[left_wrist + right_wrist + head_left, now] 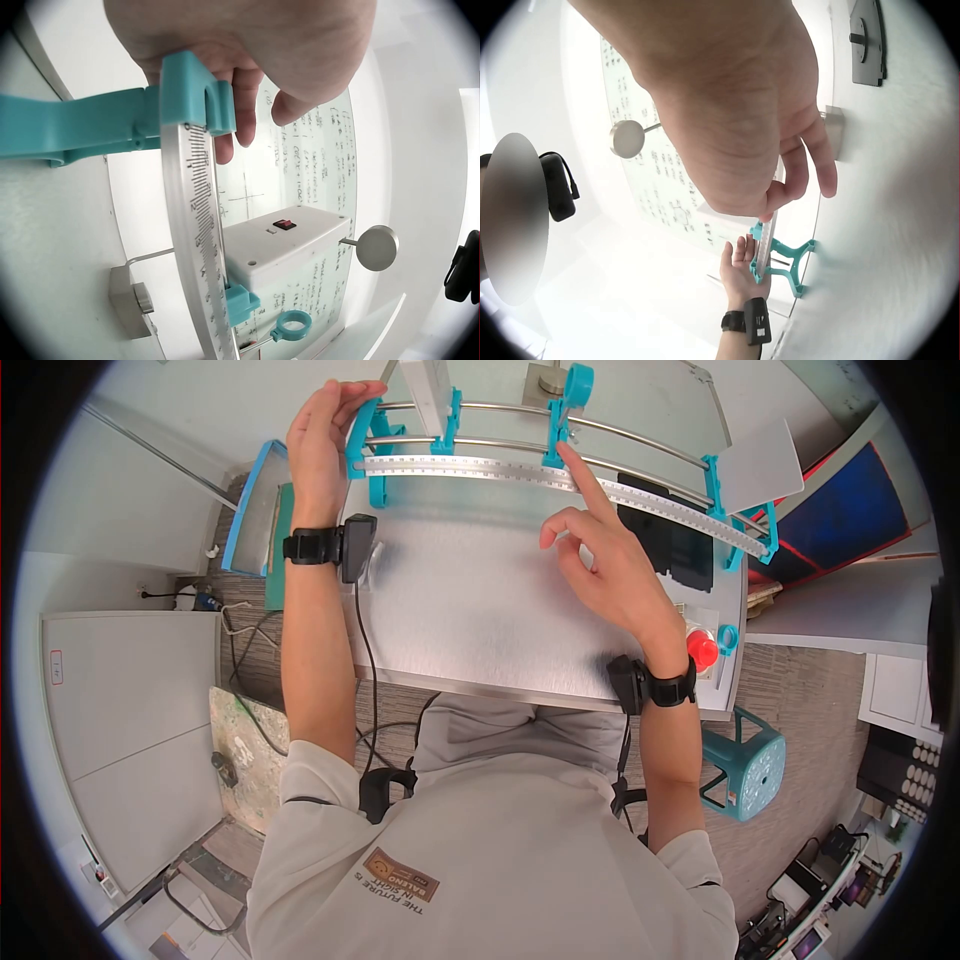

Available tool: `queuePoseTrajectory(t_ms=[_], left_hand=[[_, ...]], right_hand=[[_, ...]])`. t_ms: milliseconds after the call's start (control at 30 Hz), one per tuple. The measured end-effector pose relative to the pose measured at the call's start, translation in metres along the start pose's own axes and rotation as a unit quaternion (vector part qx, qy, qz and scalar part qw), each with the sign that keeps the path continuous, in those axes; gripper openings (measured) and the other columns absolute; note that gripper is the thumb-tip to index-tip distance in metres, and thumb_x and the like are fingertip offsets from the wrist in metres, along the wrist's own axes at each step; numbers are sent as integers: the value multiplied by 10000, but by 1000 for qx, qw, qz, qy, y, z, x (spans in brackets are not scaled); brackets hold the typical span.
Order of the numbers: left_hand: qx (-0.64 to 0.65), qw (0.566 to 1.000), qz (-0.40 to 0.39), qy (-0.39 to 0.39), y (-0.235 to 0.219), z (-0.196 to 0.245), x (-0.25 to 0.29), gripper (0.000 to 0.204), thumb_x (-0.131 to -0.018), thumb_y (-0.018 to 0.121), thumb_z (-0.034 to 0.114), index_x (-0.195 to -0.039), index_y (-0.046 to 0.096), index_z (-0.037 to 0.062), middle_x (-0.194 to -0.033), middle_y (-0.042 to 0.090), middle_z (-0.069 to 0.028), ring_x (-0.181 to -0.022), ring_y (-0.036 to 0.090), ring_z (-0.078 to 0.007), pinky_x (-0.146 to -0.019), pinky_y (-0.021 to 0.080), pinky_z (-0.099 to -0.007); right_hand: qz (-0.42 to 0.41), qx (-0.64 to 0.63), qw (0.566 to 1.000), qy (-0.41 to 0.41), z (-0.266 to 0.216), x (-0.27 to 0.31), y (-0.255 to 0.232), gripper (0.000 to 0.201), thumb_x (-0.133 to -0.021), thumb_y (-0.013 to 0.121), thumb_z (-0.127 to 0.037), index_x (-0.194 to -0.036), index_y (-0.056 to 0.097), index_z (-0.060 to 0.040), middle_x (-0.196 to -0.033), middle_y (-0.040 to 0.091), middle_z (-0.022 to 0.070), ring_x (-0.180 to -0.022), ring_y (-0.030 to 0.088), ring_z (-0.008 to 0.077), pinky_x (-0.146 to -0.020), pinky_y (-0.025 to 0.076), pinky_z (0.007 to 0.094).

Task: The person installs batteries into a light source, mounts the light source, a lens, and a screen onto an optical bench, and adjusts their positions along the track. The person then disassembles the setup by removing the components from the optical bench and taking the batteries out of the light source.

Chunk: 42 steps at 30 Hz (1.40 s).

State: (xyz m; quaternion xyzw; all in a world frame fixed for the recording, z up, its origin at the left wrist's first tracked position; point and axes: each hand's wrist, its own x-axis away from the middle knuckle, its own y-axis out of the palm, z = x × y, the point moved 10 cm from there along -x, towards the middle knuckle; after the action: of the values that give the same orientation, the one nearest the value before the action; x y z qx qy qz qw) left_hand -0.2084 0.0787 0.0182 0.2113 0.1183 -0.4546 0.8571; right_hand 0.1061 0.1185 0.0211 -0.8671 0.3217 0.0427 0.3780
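Note:
A teal-framed bench with metal rods and a white ruler (480, 466) spans the table's far side. At its left end, my left hand (318, 455) rests against the teal end support (360, 445), fingers extended; in the left wrist view that hand (255, 45) is above the support (184, 90), thumb apart. My right hand (620, 565) points its index finger at the base of the teal ring holder (577, 387), its tip at the ruler's edge; whether it touches is unclear. On the rods stand a white box (289, 244) and a white screen (765, 470).
Beyond the bench is a metal block (545, 385). A black flat item (665, 545) lies under its right half. At the table's right side are a red round piece (702, 650) and a teal ring (728, 638). A teal stool (755, 775) stands on the floor.

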Motion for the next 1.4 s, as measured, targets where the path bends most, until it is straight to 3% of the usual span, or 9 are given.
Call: queuePoseTrajectory(t_ms=[833,1400], left_hand=[[-3,1000,-8,4,0,-1,0,328,-1080,512,260,-1062,699,-9,-1140,741,-182,-1111,699,-250,-1032,503,-357],[-14,1000,6,-12,-4,-4,0,350,-1082,505,268,-1096,659,-46,-1180,710,-211,-1151,666,-272,-1035,500,-382]], right_hand=[[-2,-3,1000,-7,-1,-3,4,206,-812,578,77,-949,612,-72,-1669,322,141,-762,678,257,-623,492,324],[-1,-45,999,-12,1,-2,4,266,-819,602,62,-1033,590,-95,-1671,304,136,-755,651,203,-663,535,302]])
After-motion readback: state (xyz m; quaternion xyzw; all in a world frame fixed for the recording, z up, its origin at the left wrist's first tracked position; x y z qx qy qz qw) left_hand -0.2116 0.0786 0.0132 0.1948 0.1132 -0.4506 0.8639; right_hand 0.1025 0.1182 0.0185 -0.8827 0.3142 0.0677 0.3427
